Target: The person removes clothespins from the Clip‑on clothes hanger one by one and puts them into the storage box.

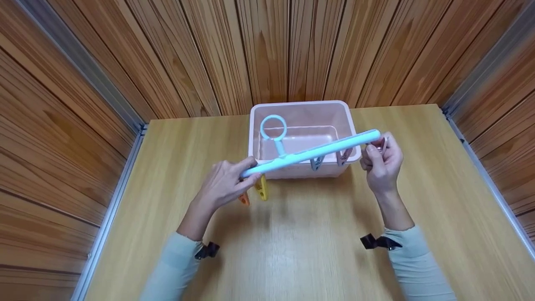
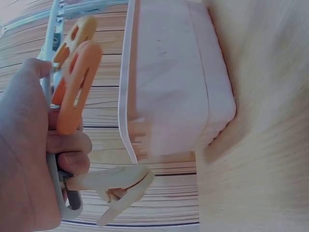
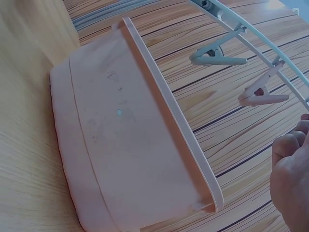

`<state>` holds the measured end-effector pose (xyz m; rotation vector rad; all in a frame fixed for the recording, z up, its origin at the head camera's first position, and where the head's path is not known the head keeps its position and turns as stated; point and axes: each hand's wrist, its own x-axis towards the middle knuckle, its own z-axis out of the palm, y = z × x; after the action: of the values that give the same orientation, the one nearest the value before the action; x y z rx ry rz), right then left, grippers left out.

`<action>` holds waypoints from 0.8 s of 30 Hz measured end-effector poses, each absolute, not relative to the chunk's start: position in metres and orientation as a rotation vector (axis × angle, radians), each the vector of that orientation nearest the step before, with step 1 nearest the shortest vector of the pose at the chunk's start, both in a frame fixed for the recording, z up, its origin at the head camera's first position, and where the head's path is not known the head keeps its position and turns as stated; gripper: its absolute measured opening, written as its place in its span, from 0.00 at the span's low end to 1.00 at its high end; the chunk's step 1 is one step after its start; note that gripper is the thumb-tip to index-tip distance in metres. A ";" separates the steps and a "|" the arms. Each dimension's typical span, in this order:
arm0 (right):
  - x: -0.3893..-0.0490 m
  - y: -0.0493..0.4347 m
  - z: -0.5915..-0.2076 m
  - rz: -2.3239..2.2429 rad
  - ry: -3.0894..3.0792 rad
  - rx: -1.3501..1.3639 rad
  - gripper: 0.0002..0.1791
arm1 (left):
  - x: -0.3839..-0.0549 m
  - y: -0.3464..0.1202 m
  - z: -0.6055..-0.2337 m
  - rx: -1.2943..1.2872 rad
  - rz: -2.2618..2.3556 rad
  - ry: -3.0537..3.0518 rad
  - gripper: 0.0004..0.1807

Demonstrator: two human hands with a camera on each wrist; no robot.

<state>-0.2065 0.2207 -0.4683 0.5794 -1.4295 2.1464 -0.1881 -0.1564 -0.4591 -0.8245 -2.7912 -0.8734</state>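
A light blue clip hanger [image 1: 317, 154] with a ring [image 1: 273, 127] on a short stem is held slanted above the front of a pink basket. My left hand [image 1: 225, 182] grips the bar's lower, left end. From that end hang a yellow clip [image 1: 262, 188] and an orange clip [image 1: 244, 199]; a cream clip [image 2: 116, 186] shows below the fingers in the left wrist view. Farther right along the bar hang a blue-grey clip [image 3: 217, 54] and a pink clip [image 3: 263, 91]. At the raised right end, my right hand [image 1: 382, 165] pinches another pinkish clip [image 1: 384, 144], partly hidden by the fingers.
The pink basket [image 1: 301, 170] stands on the wooden table [image 1: 301, 255], near its back edge. Wood-panelled walls [image 1: 271, 54] rise behind and at both sides, with metal rails [image 1: 110, 209] along the table's sides.
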 end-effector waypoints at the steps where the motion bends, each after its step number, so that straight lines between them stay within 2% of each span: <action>1: -0.206 0.220 -0.469 2.142 -1.424 0.579 0.10 | -0.188 -0.157 -0.460 -0.818 -0.855 -2.789 0.16; 9: -0.206 0.220 -0.474 2.086 -1.403 0.565 0.10 | -0.190 -0.158 -0.454 -0.806 -0.763 -2.789 0.17; 19: -0.208 0.215 -0.474 1.859 -1.400 0.373 0.07 | -0.191 -0.158 -0.446 -0.863 -0.753 -2.839 0.18; 24: -0.207 0.209 -0.476 1.993 -1.333 0.381 0.08 | -0.191 -0.158 -0.444 -0.872 -0.724 -2.877 0.19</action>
<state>-0.2069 0.2089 -0.4755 0.3809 -1.3334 1.9929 -0.1915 -0.1579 -0.4440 -0.8719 -2.8766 -0.7243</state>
